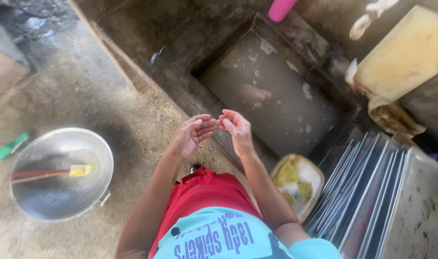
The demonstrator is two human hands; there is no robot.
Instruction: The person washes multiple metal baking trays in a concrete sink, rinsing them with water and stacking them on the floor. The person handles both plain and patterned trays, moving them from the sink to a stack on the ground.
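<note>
- Nearest to us is our own light blue shirt (228,237) with purple lettering, and below it the red shorts (204,192), both at the bottom of the view.
- Both forearms reach forward from the shirt, bent at the elbows, and meet over the near edge of the sunken water pit (276,96).
- Our left hand (192,134) is turned palm up, fingers together and slightly curled. It holds nothing.
- Our right hand (236,129) is tilted palm inward, its fingertips touching or almost touching those of the left hand. It is loosely open and empty as well.
- Both hands look wet, though we cannot tell for certain.
- The pit is a square concrete basin filled with murky water; pale scraps float on its surface. It lies directly beyond the hands.
- Left of the pit, well apart on the rough concrete floor (84,96), stands a round metal basin (60,175). A brush with a yellow head and red handle (46,171) lies in it.
- Further left of that basin, a green tool (9,147) lies on the floor.
- Just to the right of the pit's near corner sits a shallow basket (298,184) holding yellow sponges and foam.
- Right of the basket, a row of flat metal trays (367,192) stands on edge, leaning together.
- Beyond the pit's far right corner leans a pale yellow board (406,52), with a pink object (281,8) at the pit's far edge.
</note>
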